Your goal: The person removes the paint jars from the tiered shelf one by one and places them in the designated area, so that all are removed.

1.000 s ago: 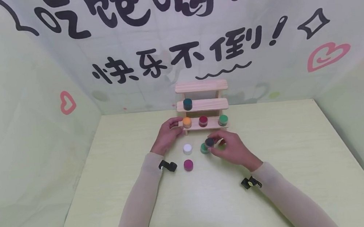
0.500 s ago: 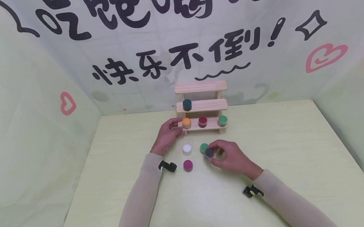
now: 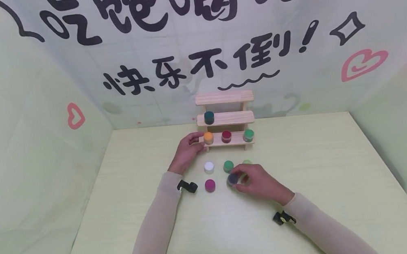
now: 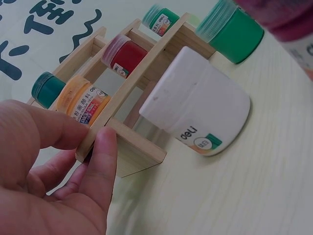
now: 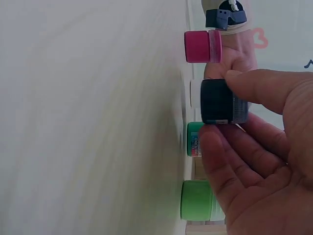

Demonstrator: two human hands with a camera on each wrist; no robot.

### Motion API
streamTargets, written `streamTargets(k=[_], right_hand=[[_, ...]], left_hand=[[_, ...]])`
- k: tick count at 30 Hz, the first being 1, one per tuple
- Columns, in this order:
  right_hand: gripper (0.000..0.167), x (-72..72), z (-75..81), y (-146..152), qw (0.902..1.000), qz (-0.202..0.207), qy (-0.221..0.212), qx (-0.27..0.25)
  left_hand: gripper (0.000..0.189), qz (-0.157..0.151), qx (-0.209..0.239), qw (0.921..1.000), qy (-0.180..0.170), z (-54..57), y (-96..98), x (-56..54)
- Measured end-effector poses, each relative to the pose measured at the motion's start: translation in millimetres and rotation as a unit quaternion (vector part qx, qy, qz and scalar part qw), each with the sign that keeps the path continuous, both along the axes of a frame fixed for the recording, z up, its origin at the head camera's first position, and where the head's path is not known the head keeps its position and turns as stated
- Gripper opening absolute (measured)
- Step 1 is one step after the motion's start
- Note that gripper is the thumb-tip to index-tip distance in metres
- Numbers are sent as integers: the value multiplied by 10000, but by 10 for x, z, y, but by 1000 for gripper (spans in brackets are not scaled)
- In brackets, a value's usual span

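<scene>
My left hand (image 3: 185, 151) pinches the left end of a small three-step wooden rack (image 3: 224, 97), beside an orange paint jar (image 4: 80, 100) on its lowest shelf. My right hand (image 3: 262, 182) holds a dark blue-black paint jar (image 5: 217, 102) between thumb and fingers, upright and a little above the table, in front of a green jar (image 3: 228, 166). Left of it stand a white jar (image 3: 209, 167) and a magenta jar (image 3: 210, 185). A light green jar (image 5: 196, 200) is partly hidden behind the right hand in the head view.
On the lowest shelf are also a red jar (image 3: 226, 136) and a green-lidded jar (image 3: 249, 135). A dark teal jar (image 3: 208, 117) sits on the middle shelf's left end. Behind the rack hangs a printed cloth (image 3: 172, 105) at the table's (image 3: 206, 233) back edge.
My right hand has brought the dark jar back toward me, from over the green jar to in front of it, uncovering the light green jar. My left hand stays on the rack.
</scene>
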State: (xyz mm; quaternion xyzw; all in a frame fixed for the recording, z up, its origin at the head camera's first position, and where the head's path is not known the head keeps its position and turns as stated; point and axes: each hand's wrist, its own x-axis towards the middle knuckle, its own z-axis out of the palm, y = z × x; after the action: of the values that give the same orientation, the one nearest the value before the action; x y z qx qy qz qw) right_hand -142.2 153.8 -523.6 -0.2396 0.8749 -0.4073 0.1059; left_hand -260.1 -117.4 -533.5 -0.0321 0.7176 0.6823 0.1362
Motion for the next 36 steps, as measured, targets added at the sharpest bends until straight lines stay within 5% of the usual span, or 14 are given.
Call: streamTargets(k=[22,36], right_hand=[[38,35,-43,-62,9993,-69,-124,345],[39,15,55,-30,9998,-128,-105,-64]], left_hand=[[44,57,77,9999,-97,-8,8,2],[44,30,55,10000,-73,-14,1,2]])
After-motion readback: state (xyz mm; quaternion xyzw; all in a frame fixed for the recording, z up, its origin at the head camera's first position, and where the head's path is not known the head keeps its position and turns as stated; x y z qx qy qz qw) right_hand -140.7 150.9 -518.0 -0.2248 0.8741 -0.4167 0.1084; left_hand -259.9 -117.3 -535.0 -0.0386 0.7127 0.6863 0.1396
